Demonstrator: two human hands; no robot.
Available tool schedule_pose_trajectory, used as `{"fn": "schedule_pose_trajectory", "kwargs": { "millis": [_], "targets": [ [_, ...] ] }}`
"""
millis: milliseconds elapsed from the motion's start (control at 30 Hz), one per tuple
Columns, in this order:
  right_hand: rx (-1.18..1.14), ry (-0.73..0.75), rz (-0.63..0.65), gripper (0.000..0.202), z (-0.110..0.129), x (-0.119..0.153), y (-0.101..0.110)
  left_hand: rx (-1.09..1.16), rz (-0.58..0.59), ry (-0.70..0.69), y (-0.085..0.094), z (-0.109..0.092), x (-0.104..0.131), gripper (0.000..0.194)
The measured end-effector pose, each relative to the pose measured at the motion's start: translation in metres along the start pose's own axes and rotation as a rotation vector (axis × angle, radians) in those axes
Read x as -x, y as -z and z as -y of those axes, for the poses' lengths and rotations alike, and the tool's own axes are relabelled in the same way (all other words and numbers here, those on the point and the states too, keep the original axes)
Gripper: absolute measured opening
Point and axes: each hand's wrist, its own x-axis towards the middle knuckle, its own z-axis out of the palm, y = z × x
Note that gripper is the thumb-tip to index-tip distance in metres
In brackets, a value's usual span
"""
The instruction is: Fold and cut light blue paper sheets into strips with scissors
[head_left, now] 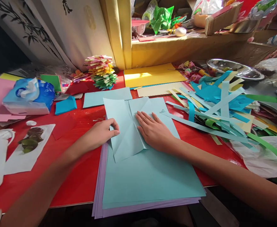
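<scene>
A creased light blue sheet of paper lies on a stack of light blue paper, with purple sheets beneath. A fold or seam runs down the middle of the creased sheet. At its left edge, my left hand pinches the paper between curled fingers and thumb. My right hand rests flat on the right half, fingers stretched out and slightly apart, holding nothing. Just behind the stack is a light blue paper piece.
Cut paper strips are heaped on the right, near a metal bowl. A folded-paper stack stands at the back, beside yellow paper. On the left are a tissue pack and dark fruit peels on a napkin. The table is red.
</scene>
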Motion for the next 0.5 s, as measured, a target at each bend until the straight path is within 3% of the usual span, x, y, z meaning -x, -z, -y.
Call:
{"fn": "schedule_pose_trajectory", "kwargs": {
  "millis": [367, 500],
  "targets": [
    [-0.026, 0.009, -0.017, 0.054, -0.0011, 0.0002, -0.0007, -0.041, 0.089, -0.013, 0.0052, -0.0007, 0.0047, 0.026],
    [-0.063, 0.024, 0.000, 0.057, -0.0018, 0.0000, 0.0015, -0.033, -0.074, 0.007, 0.0035, -0.0037, 0.0043, 0.024]
  ]
}}
